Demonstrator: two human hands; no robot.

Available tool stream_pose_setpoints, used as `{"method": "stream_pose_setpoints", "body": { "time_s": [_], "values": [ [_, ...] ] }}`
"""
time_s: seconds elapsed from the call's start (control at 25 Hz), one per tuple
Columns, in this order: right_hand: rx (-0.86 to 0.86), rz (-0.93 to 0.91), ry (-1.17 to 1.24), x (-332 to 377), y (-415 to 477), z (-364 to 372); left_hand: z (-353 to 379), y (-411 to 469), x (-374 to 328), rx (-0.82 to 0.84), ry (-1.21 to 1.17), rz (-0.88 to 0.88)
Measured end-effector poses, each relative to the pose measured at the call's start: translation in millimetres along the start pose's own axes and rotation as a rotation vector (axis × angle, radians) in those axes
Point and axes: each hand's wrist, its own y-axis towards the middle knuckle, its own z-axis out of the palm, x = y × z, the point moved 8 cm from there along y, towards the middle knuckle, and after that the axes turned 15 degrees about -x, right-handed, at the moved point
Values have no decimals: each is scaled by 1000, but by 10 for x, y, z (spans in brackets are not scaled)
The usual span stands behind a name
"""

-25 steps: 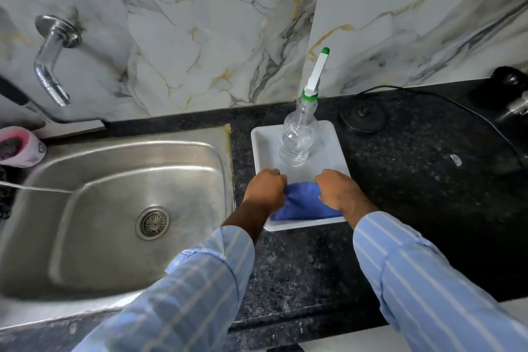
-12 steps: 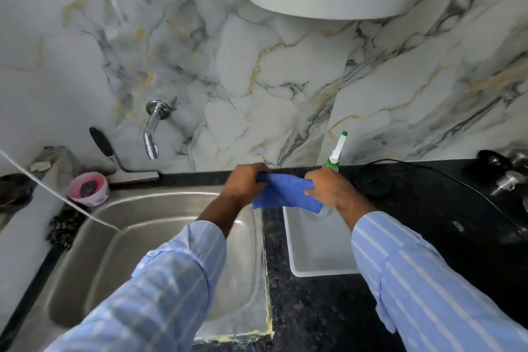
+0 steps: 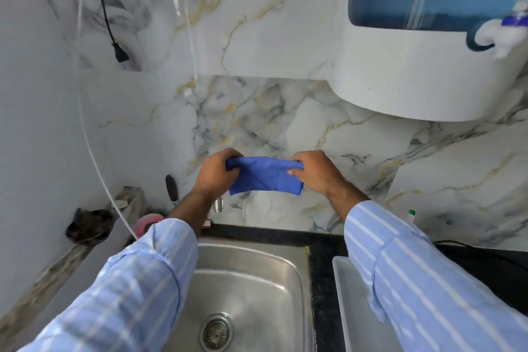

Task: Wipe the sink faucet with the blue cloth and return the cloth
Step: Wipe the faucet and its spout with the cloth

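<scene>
**Cloth held taut above the sink**

Marble-patterned wall (image 3: 257, 111), white with grey and gold veins, filled most of your view. Below it sat a stainless steel sink (image 3: 245, 288) with a round drain (image 3: 216, 334), set in a dark speckled counter (image 3: 324, 280). A white tray (image 3: 347, 308) rested on that counter just right of the basin, partly hidden by your right sleeve (image 3: 428, 288). A white water purifier (image 3: 414, 66) with a blue tank hung on the wall at upper right.

You held the blue cloth (image 3: 264, 177) in the air in front of the wall, above the back of the sink. Its long axis ran left to right, roughly level, with the lower edge hanging down. Your left hand (image 3: 215, 173) pinched the left end with curled fingers; your right hand (image 3: 317, 173) pinched the right end, thumb on the front face.

Only a small chrome part of the faucet (image 3: 218, 205) showed, just beneath the cloth and beside your left wrist, apart from the fabric.
</scene>
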Motion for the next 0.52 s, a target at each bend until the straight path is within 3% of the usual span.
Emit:
{"method": "stream_pose_setpoints", "body": {
  "time_s": [0.24,0.52],
  "values": [
    [-41,39,173,394,691,627,-353,628,855,-187,-91,-228],
    [-112,111,179,323,990,1505,-13,865,1589,-191,79,-282]
  ]
}}
